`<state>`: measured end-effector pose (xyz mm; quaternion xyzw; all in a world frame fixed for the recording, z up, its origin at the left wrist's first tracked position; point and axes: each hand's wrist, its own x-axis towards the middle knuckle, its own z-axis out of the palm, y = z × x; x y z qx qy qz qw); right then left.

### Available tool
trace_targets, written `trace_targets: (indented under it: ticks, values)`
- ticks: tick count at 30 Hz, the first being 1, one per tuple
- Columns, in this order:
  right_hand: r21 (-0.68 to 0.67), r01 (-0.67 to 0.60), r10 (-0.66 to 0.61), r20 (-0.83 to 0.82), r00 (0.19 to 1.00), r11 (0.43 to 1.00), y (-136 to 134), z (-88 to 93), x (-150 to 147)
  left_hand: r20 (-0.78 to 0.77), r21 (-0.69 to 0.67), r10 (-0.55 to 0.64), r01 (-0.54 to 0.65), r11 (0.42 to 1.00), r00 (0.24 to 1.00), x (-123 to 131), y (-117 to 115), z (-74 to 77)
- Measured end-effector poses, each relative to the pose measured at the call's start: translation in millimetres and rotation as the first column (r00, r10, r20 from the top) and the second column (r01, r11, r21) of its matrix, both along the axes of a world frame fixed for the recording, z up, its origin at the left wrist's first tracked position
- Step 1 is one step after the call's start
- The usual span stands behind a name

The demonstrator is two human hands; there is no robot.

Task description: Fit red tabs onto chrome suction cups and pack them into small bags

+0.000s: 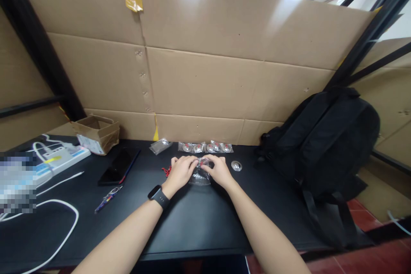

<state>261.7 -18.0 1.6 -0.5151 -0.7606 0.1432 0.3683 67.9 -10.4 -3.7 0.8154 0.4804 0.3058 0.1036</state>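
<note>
Both hands meet over the middle of the black table, pinching a small clear plastic bag [199, 178] between them. My left hand [183, 172], with a dark watch on its wrist, closes its fingers on the bag's left upper edge. On the other side, my right hand [220, 170] grips the right upper edge. Something shiny with a bit of red shows at the bag's top, partly hidden by the fingers. Red cords [166, 171] lie just left of my left hand. A round silver metal disc [236, 165] rests to the right of my right hand.
Behind the hands lie several bagged discs with red bits [198, 147] and a stack of clear bags [160, 146]. To the left are a phone [119, 166], a keyring [108, 199], a small cardboard box [98, 133] and a power strip [64, 160]. A black backpack [324, 158] stands right.
</note>
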Motion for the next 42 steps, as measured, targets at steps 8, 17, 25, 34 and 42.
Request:
trace_targets:
  ticks: [8, 17, 25, 34, 42]
  values:
    - [-0.096, -0.147, 0.109, -0.323, 0.940, 0.984, 8, -4.5, 6, 0.165, -0.196, -0.053, 0.085, 0.977, 0.985, -8, 2, 6.4]
    - [-0.228, 0.076, -0.113, -0.154, 0.982, 0.971, 74, 16.1, 1, 0.042, -0.191, -0.057, 0.064, 0.979, 0.998, -12, -6, 13.5]
    - [-0.182, 0.283, -0.234, 0.249, 0.940, 0.942, 116, 24.5, -50, -0.220, -0.118, -0.384, 0.366, 0.923, 0.897, -8, -24, 18.2]
    - [0.020, 0.300, -0.262, 0.544, 0.797, 0.954, 73, 59.0, 6, -0.296, -0.042, -0.286, 0.286, 0.957, 0.911, -8, -26, 10.5]
    - [-0.217, 0.315, -0.190, 0.456, 0.869, 0.924, 25, 25.3, 120, -0.193, -0.034, -0.152, 0.148, 0.988, 0.969, -38, 2, 24.9]
